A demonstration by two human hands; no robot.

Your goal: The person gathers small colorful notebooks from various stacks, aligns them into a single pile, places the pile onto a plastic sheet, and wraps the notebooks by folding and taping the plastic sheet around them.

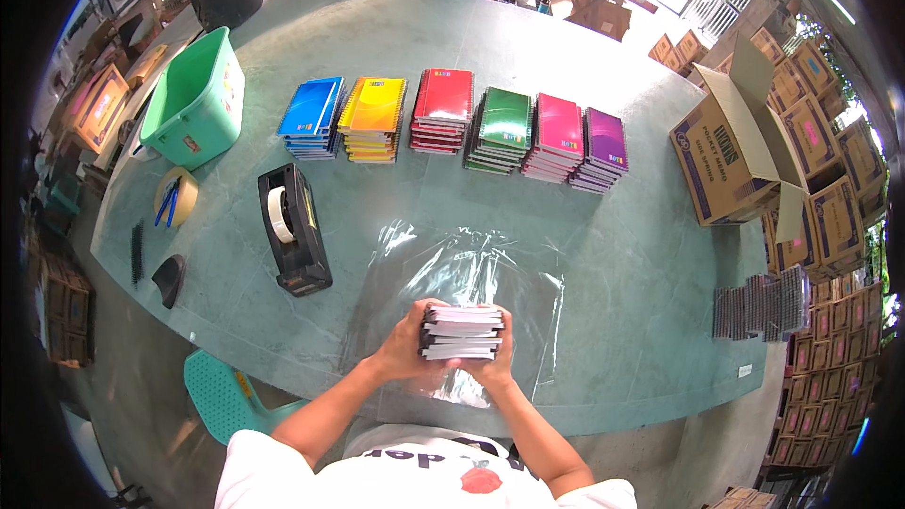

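Observation:
Between my two hands I grip a stack of small spiral notebooks (462, 333), page edges facing up. My left hand (407, 344) closes on its left side and my right hand (495, 358) on its right; some fingertips are hidden behind the stack. Beneath lies a sheet of clear plastic film (471, 269), creased and shiny. Beyond it, notebooks stand in a row of piles by colour: blue (313, 108), yellow (373, 106), red (443, 96), green (505, 119), pink (560, 124) and purple (605, 139).
A black tape dispenser (304, 250) stands left of the film. Farther left are a green bin (196, 104), a tape roll (185, 198) and blue-handled pliers or snips (168, 203). An open cardboard box (716, 155) and wrapped notebook stacks (759, 306) occupy the right side. A green stool (222, 396) stands below.

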